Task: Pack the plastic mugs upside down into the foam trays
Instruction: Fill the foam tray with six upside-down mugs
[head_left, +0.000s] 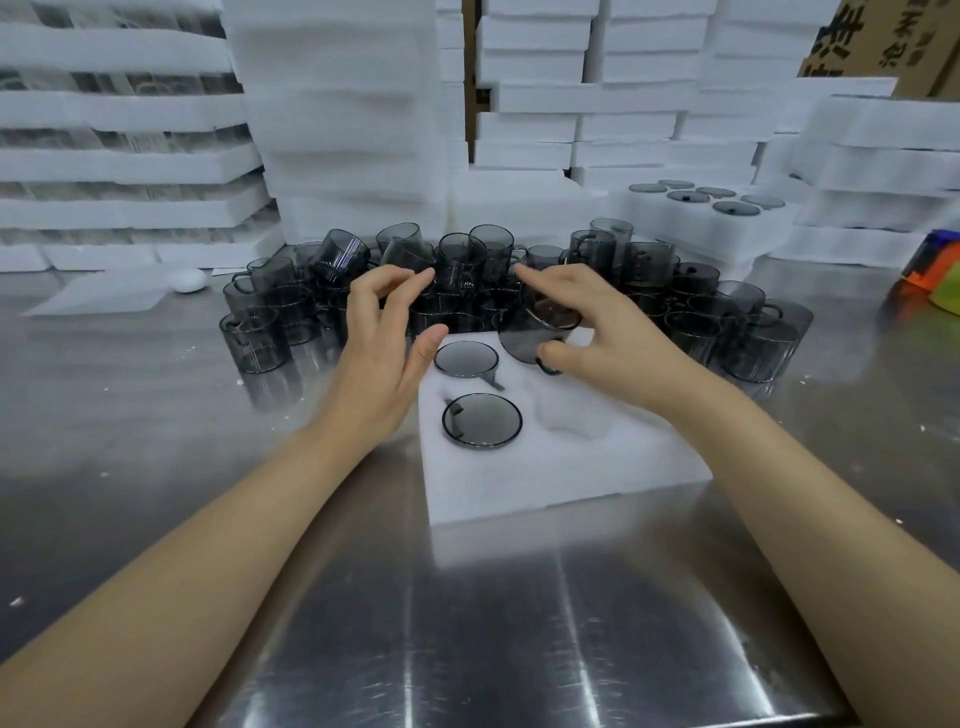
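A white foam tray (561, 467) lies on the steel table in front of me. Two smoky grey plastic mugs sit upside down in its left pockets, one at the back (466, 359) and one in front (481, 420). My right hand (597, 332) grips a third grey mug (530, 338), tilted, over the tray's back right pocket. My left hand (384, 343) hovers at the tray's back left corner, fingers loosely spread and holding nothing. The front right pocket (569, 415) shows bare foam. A heap of loose grey mugs (467, 280) stretches behind the tray.
Tall stacks of white foam trays (337, 104) wall off the back and both sides. A filled tray of upturned mugs (711, 202) sits at the back right. A flat foam sheet (98, 296) and a small white object (188, 280) lie back left. Orange and green items (935, 280) stand at the right edge.
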